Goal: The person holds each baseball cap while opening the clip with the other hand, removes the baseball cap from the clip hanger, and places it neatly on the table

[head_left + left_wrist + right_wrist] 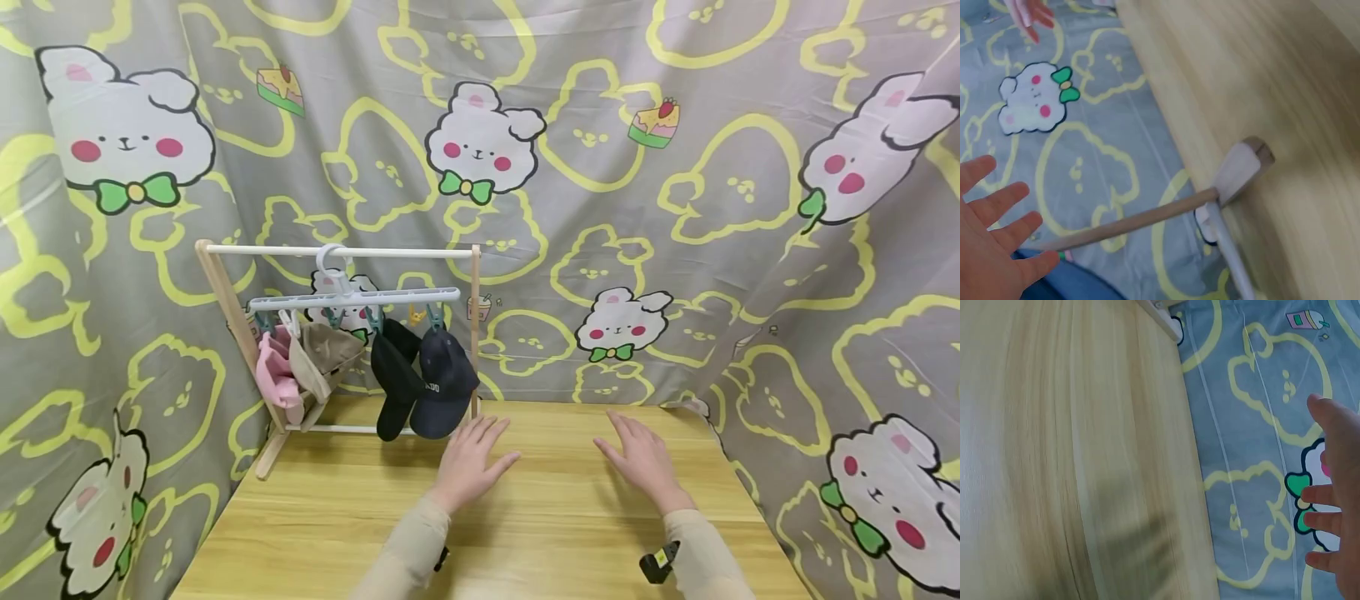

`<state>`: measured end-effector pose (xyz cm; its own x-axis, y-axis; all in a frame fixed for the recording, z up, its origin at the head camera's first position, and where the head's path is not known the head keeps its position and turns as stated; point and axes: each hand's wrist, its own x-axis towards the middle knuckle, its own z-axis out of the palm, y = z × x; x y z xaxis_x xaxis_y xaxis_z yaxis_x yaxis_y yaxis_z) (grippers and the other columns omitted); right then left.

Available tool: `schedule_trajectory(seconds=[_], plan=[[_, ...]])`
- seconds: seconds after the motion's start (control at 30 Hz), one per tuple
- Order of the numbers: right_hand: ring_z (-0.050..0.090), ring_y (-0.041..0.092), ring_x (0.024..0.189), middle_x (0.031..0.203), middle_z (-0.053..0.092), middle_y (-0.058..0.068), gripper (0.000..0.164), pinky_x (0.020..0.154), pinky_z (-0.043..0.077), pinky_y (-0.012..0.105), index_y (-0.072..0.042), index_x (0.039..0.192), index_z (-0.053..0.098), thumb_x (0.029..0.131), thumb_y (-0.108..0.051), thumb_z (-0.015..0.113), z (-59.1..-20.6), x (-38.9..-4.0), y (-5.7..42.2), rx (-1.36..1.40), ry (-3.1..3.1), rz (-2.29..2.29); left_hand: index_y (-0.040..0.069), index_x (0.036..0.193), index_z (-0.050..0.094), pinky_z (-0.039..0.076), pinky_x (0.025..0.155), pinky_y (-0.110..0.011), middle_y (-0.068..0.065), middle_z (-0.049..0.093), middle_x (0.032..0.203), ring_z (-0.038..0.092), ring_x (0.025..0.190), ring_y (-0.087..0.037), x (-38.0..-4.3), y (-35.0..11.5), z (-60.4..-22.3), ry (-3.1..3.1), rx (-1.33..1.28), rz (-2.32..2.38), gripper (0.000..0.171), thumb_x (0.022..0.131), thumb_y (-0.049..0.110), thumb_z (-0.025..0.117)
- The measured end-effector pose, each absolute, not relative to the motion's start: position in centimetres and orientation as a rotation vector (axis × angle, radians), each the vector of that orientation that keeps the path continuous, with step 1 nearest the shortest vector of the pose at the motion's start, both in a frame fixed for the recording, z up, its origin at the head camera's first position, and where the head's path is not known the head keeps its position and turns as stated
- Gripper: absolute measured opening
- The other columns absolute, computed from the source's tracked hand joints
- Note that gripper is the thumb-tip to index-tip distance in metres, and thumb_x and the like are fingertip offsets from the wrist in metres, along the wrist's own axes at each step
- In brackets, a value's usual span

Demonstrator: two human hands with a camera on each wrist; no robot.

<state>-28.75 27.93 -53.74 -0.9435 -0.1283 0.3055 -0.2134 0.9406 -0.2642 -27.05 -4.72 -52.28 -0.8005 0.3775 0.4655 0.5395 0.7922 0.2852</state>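
my left grip [471, 462] is spread wide beside the navy cap [444, 387]; i can't quite tell whether they touch. my right grip [643, 460], also spread, hovers above the counter [570, 542]. the navy cap hangs next to a black cap [395, 375], clipped under a hanger [397, 297] on the wooden rack [412, 252].

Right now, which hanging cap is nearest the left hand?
The navy cap: pale lettering, rightmost on the hanger in the head view. The black cap and the rest hang farther left.
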Motion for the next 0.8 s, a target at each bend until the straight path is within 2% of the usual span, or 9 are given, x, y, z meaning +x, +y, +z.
schedule_trajectory(seconds=[0.2,0.47,0.8], plan=[[0.051,0.044,0.126,0.138,0.053,0.025,0.068,0.105,0.037,0.063,-0.009,0.147,0.042,0.096,-0.053,0.052,-53.6,-29.0,26.6,0.295,-2.777,0.456,0.020,0.138,0.055,0.047,0.103,-0.046,-0.008,0.059,0.137,0.057,0.125,-0.028,-26.4,-6.6,-50.9,-2.462,-0.692,-0.599,0.057,0.094,0.056,0.052],[0.055,0.042,0.123,0.135,0.057,0.022,0.065,0.101,0.041,0.062,-0.010,0.145,0.045,0.095,-0.051,0.055,-53.7,-29.3,24.9,0.330,-2.735,0.501,0.021,0.134,0.060,0.054,0.089,-0.041,0.000,0.064,0.129,0.063,0.116,-0.018,-25.7,-9.2,-49.2,-2.360,-0.684,-0.656,0.049,0.092,0.047,0.061],[0.061,0.038,0.116,0.130,0.063,0.017,0.059,0.095,0.046,0.059,-0.010,0.139,0.052,0.094,-0.047,0.059,-53.2,-30.1,22.8,0.411,-2.630,0.533,0.017,0.126,0.065,0.055,0.081,-0.043,-0.002,0.069,0.119,0.067,0.106,-0.022,-25.6,-12.8,-48.0,-2.252,-0.623,-0.657,0.042,0.088,0.034,0.068]])
